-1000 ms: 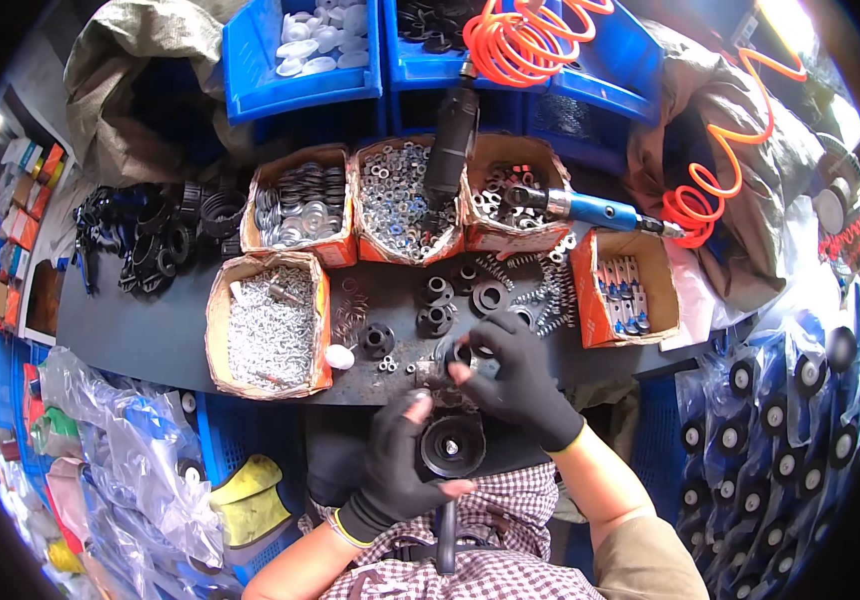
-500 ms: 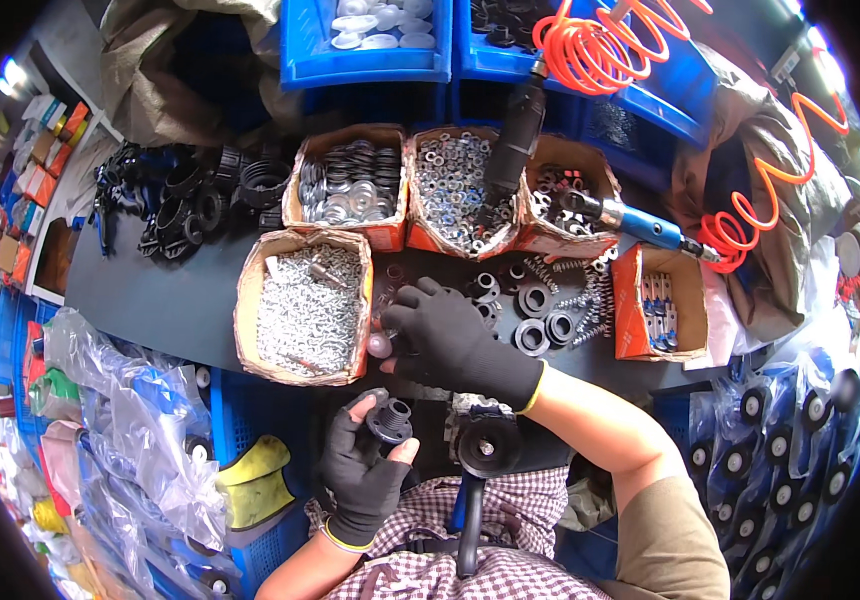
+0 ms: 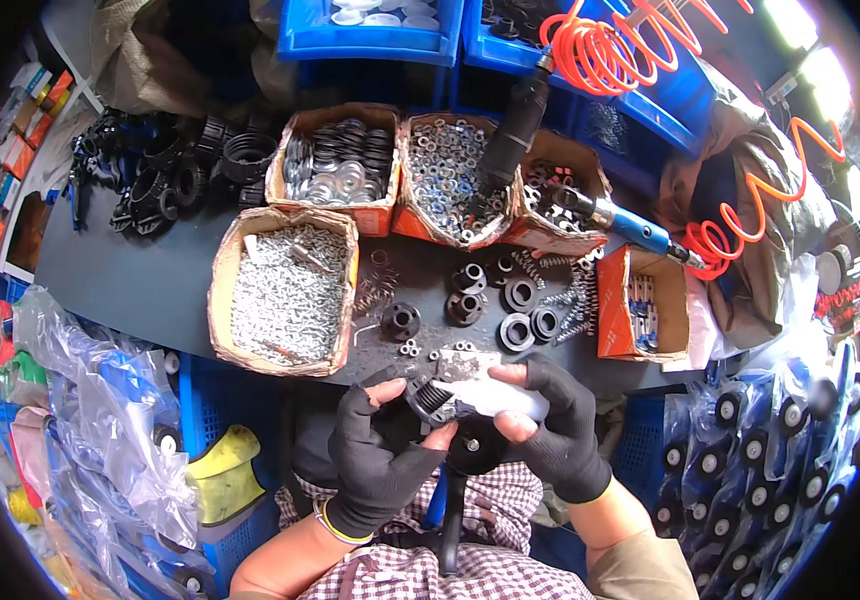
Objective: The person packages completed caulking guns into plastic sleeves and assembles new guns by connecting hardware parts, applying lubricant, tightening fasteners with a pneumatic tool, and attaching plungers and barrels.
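Observation:
Between the fingers and thumb of my left hand (image 3: 382,455), in a dark fingerless-tipped glove, is a black threaded plastic fitting (image 3: 432,403), tilted sideways. My right hand (image 3: 565,430), gloved the same way, pinches a small white plastic bottle (image 3: 502,398) between thumb and fingers. The bottle's narrow end points left and meets or overlaps the fitting; whether they touch I cannot tell. Just below both hands is a black round knob or wheel (image 3: 477,446) on a lever. Behind them, another black flanged fitting (image 3: 401,321) stands on the dark bench (image 3: 150,290).
Past my hands stand cardboard boxes of screws (image 3: 288,295), washers (image 3: 345,165), nuts (image 3: 450,185) and small metal parts (image 3: 642,320). Black rings (image 3: 517,332) and springs (image 3: 582,310) lie loose. A blue air tool (image 3: 640,228) and a black driver (image 3: 515,130) rest across boxes, on orange coiled hoses (image 3: 600,55).
My right hand has come back from beside the screw box toward me and now holds the white bottle. My left hand has moved right and up with the fitting, which is now tilted.

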Demonstrator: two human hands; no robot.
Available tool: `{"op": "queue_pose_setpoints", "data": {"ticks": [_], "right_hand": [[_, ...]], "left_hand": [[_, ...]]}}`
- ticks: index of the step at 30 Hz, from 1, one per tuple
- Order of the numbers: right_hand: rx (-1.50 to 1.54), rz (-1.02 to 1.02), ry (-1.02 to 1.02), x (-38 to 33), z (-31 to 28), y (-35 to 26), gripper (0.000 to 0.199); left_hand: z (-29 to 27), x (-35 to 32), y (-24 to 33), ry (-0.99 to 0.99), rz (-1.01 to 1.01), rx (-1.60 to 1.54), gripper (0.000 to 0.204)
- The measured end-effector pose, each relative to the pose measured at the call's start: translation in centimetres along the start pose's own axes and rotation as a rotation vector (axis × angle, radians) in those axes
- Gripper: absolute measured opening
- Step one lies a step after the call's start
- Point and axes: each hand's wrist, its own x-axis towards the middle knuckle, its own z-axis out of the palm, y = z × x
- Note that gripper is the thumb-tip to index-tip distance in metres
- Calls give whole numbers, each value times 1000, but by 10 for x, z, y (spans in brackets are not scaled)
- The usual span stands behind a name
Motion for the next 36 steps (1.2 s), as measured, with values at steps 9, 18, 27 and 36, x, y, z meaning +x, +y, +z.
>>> {"op": "queue_pose_setpoints", "data": {"ticks": [9, 18, 27, 36], "right_hand": [[56, 80, 256, -29, 0, -5, 33], [-20, -55, 247, -25, -5, -10, 32], [-240, -243, 172, -13, -11, -15, 31], [-270, -294, 165, -12, -12, -18, 30]], "left_hand": [[9, 8, 4, -8, 323, 452, 57], [14, 7, 5, 14, 346, 489, 54], [17, 10, 12, -21, 385, 580, 54], [19, 7, 10, -34, 297, 538, 53]]}}
